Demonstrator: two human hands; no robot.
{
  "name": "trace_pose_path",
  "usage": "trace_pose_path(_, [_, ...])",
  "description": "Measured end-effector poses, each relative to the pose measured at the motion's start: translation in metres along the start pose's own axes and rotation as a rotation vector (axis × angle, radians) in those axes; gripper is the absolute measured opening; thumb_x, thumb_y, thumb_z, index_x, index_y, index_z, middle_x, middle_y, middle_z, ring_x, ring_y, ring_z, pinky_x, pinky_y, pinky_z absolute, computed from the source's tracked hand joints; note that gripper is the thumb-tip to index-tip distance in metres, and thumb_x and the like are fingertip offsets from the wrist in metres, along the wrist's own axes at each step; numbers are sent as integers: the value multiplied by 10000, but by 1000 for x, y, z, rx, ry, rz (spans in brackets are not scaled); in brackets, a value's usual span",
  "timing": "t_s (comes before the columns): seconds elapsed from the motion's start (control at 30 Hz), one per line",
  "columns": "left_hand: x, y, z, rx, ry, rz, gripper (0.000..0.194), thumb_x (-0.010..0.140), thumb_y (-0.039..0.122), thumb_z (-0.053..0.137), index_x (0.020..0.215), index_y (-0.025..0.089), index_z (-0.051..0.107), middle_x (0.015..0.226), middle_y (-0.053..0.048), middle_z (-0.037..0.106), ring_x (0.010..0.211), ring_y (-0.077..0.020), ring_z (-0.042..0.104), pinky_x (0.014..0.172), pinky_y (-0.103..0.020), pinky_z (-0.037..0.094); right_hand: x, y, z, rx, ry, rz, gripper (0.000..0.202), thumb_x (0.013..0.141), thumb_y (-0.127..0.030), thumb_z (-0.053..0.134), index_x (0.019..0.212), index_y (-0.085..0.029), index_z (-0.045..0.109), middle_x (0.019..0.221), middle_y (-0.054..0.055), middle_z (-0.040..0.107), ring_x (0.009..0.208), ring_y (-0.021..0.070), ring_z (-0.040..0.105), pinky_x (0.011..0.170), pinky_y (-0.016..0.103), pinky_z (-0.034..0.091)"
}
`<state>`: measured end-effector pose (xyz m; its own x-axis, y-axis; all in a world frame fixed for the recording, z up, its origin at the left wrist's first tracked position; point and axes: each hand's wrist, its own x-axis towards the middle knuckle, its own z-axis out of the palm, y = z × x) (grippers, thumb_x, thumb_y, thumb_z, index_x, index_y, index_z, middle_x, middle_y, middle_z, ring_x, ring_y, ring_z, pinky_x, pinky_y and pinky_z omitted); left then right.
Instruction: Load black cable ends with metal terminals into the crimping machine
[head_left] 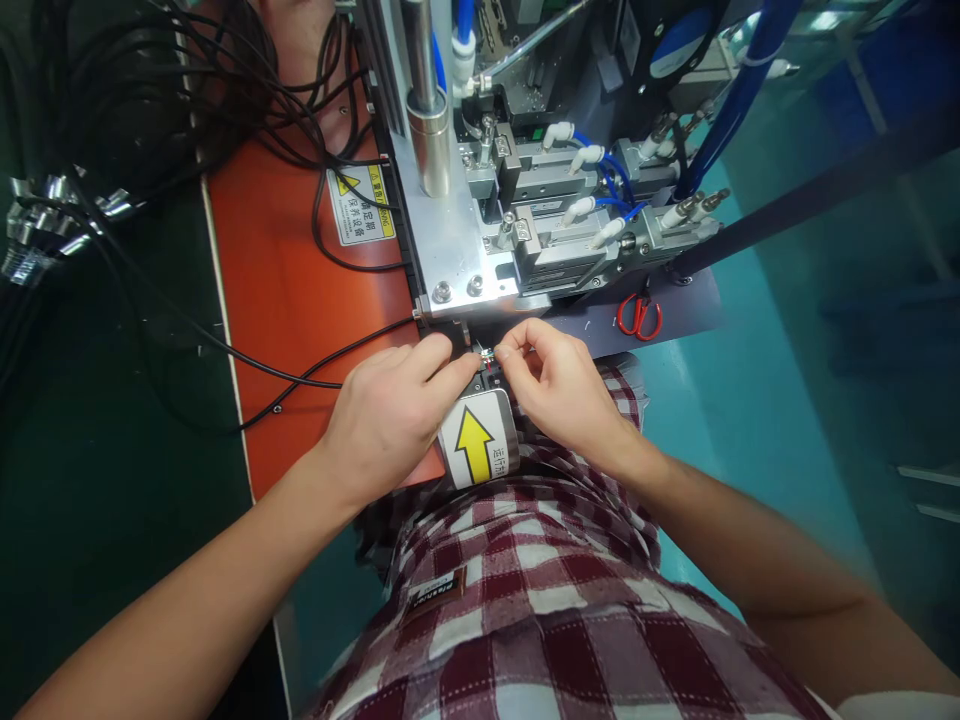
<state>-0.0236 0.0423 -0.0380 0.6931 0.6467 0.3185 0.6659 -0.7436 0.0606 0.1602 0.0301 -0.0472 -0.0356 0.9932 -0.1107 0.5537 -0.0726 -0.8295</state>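
Note:
A small shiny metal connector piece [487, 356] with tiny coloured bits shows between my fingertips at the machine's front edge. My left hand [390, 415] is closed, its thumb and index finger pinching the left side of this piece. A black cable [300, 380] runs from the left and disappears under that hand. My right hand [559, 385] is closed in a pinch at the right side of the same piece. Its exact shape is too small to make out. Just below the fingertips is a dark track end with a yellow arrow label [474, 440].
An orange tabletop [292, 320] with a warning label [360, 205] lies to the left. Many black cables with metal-ended bundles [45, 225] hang beyond it. Ahead are a metal column [429, 140] and pneumatic cylinders [570, 250]. Red-handled scissors [640, 318] lie on the right plate.

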Motion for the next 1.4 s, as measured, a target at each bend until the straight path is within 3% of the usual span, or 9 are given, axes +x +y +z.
trace_pose_path(0.13, [-1, 0, 0, 4, -4, 2, 286, 926, 128, 397, 1000, 156, 672, 734, -34, 617, 596, -147, 547, 513, -264, 393, 2, -2, -2, 17, -68, 49, 178, 882, -246, 509, 710, -200, 522, 632, -11, 571, 563, 133, 504, 532, 265, 355])
trace_pose_path(0.27, [-1, -2, 2, -37, -14, 4, 278, 926, 127, 397, 1002, 146, 664, 734, -35, 617, 616, -152, 558, 525, -265, 407, 3, -4, -2, -68, -2, -19, 154, 870, -210, 517, 716, -205, 516, 652, -3, 578, 592, 143, 513, 554, 274, 357])
trace_pose_path(0.5, [-2, 0, -1, -105, -64, -53, 292, 935, 148, 379, 1018, 126, 658, 840, -82, 630, 729, -182, 595, 589, -274, 456, 10, 8, -3, 362, -239, 214, 172, 865, -268, 529, 713, -188, 524, 593, -24, 547, 514, 132, 560, 502, 254, 408])
trace_pose_path(0.6, [-4, 0, -2, -108, -79, -79, 303, 938, 166, 375, 1076, 134, 643, 855, -83, 617, 743, -188, 591, 588, -277, 464, 7, 12, -4, 392, -195, 185, 142, 863, -289, 547, 770, -182, 558, 656, -15, 578, 524, 126, 569, 500, 250, 423])
trace_pose_path(0.8, [-4, -1, -3, -86, -83, -92, 297, 929, 165, 381, 1081, 160, 636, 872, -74, 587, 704, -169, 573, 545, -247, 435, -2, 11, -3, 184, 11, -14, 91, 860, -266, 570, 849, -190, 618, 794, 15, 627, 588, 121, 533, 523, 256, 400])
trace_pose_path(0.97, [-4, -1, -3, -89, -88, -95, 306, 922, 131, 378, 1075, 155, 642, 848, -73, 587, 718, -174, 591, 549, -242, 439, 1, 10, 3, 152, -5, -35, 113, 877, -241, 538, 785, -191, 581, 688, -5, 560, 579, 124, 486, 537, 262, 377])
trace_pose_path(1.4, [-6, -2, -1, -98, -94, -95, 310, 918, 134, 379, 1082, 151, 641, 854, -73, 584, 729, -176, 589, 566, -243, 447, 1, 11, 7, 232, -15, 13, 124, 879, -239, 520, 770, -187, 547, 684, -19, 520, 554, 104, 442, 532, 248, 371])
